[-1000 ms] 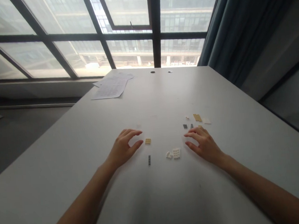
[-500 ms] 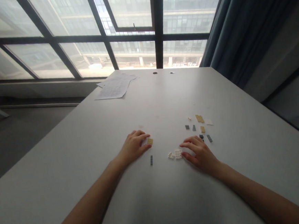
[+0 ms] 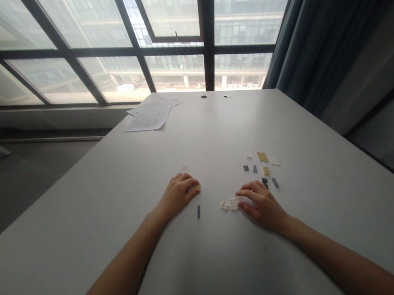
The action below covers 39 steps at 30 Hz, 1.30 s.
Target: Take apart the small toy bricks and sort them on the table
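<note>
Printed sheets of paper (image 3: 151, 116) lie overlapping near the far left corner of a white table (image 3: 203, 135) stretching toward a broad, dark-framed window (image 3: 208, 39). Outside stands a building (image 3: 245, 23) in bright daylight, while a dark blue curtain (image 3: 311, 34) hangs in folds at right.

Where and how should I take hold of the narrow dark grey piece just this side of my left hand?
Probably pinch the narrow dark grey piece across its middle, by the two long sides, coming down from above. It lies on the table lengthwise away from you, so those sides face left and right, and no other piece touches it. Your left hand is nearest.
</note>
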### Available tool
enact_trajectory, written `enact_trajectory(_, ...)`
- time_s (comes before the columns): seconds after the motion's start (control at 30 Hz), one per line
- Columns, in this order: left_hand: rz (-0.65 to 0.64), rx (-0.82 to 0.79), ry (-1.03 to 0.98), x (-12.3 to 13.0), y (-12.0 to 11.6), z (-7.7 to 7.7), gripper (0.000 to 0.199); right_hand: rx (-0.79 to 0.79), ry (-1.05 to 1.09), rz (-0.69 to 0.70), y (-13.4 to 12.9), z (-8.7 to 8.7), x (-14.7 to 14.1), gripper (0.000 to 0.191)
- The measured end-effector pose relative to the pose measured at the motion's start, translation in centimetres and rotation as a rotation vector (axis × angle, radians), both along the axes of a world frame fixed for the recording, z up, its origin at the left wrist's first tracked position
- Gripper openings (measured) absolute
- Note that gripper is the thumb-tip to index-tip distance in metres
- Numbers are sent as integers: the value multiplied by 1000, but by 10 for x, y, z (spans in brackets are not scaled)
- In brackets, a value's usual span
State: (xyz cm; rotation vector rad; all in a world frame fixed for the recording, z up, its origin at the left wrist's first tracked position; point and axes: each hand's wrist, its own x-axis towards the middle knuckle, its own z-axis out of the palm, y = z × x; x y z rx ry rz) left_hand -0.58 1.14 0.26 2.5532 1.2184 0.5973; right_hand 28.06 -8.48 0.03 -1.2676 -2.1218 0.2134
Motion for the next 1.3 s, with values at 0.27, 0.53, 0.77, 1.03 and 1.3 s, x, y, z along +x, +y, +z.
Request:
enact_trajectory(0.27,12,44,-106,4,-9,5,15,-6,8,-7,-1,-2,-1,18)
enact_trajectory(0.53,-49,214,-212,17,-22,12,16,-79,113,-3,7,9,-6,17)
enact_trajectory(0.77,-87,366,-214,28,-35,16,16,-488,521,15,21,30,-42,22)
enact_trajectory(1.03,-105,417,-220,30,-37,14,16,-735,1016,56,34,26,-74,31)
enact_trajectory(1.3,-152,420,-262,30,-36,11,21,-720,974,43,35,23,-76,27)
